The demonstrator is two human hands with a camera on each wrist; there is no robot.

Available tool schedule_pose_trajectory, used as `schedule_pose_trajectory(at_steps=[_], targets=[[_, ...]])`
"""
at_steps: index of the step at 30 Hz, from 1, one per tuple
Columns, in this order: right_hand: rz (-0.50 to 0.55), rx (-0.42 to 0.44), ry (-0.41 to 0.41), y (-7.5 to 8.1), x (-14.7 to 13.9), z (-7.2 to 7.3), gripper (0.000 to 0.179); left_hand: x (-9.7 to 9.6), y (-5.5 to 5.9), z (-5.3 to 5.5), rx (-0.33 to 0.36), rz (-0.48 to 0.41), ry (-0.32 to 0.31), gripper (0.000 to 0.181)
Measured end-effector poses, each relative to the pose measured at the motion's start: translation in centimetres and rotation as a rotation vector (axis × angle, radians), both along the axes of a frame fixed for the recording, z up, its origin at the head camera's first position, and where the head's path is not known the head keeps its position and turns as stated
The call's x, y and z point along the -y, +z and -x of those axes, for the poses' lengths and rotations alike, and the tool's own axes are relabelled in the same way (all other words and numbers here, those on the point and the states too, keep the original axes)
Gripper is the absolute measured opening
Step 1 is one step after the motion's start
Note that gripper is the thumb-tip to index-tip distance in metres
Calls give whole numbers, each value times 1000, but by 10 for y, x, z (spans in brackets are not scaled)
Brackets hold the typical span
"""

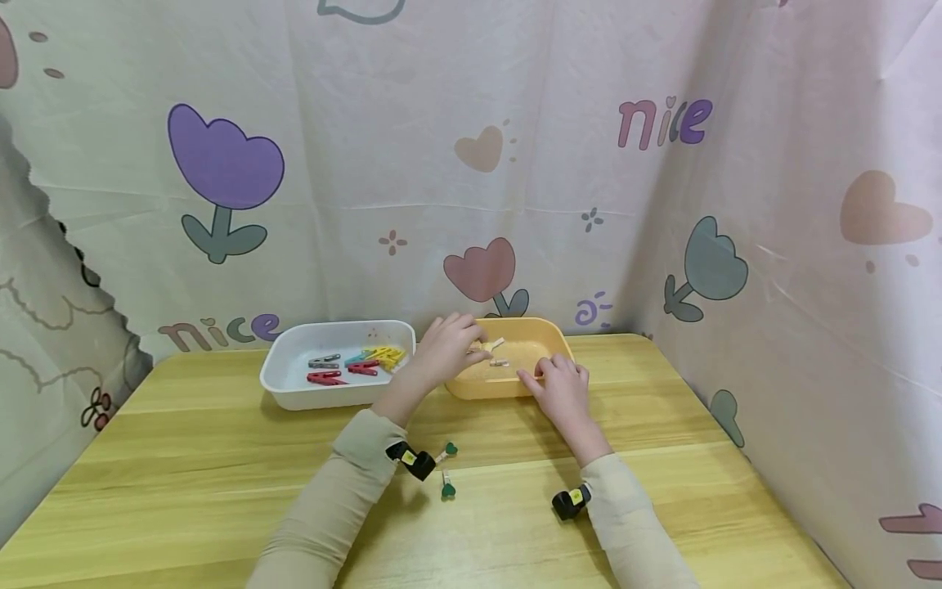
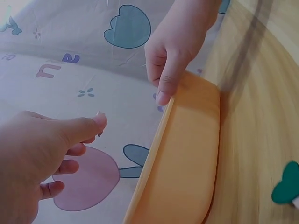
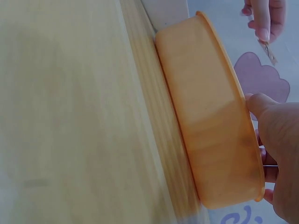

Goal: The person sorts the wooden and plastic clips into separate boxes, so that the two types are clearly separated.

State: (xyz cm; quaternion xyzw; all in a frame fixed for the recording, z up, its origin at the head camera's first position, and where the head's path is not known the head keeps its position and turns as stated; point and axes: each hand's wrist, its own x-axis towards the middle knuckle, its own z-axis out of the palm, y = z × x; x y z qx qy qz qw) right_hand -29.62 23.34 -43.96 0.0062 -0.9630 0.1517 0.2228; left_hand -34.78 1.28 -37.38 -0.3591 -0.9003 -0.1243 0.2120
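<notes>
My left hand (image 1: 449, 348) is above the left part of the orange plastic basin (image 1: 486, 388). Its thumb and forefinger pinch a small wooden clothespin (image 3: 268, 51), which hangs from the fingertips in the right wrist view; the other fingers are loosely bent. At the basin's near right rim, my right hand (image 1: 565, 388) grips the edge, thumb on the near side and fingers over the inside. Inside the basin lie a few pale wooden clothespins (image 1: 499, 363), partly hidden behind the left hand.
Left of the basin stands a white basin (image 1: 316, 398) with red clothespins (image 1: 324, 378), grey clothespins (image 1: 324, 361), blue ones and yellow clothespins (image 1: 386, 356). Two clothespins with green hearts (image 1: 448, 489) lie on the wooden table (image 1: 500, 523) near the left wrist. A printed curtain (image 1: 412, 147) hangs behind.
</notes>
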Motion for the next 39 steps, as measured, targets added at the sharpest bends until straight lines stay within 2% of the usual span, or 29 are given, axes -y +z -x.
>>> schedule_pose_trajectory(at_steps=[6, 21, 30, 39], targets=[[-4, 0, 2, 0, 1, 1, 38, -6, 1, 5, 32, -35, 40, 28], [-8, -25, -1, -1, 2, -1, 38, -19, 1, 20, 11, -115, 114, 27], [-9, -14, -1, -3, 1, -1, 39, -29, -3, 27, 51, -123, 151, 29], [-12, -31, 3, -3, 1, -1, 39, -40, -8, 35, 96, -216, 219, 26]])
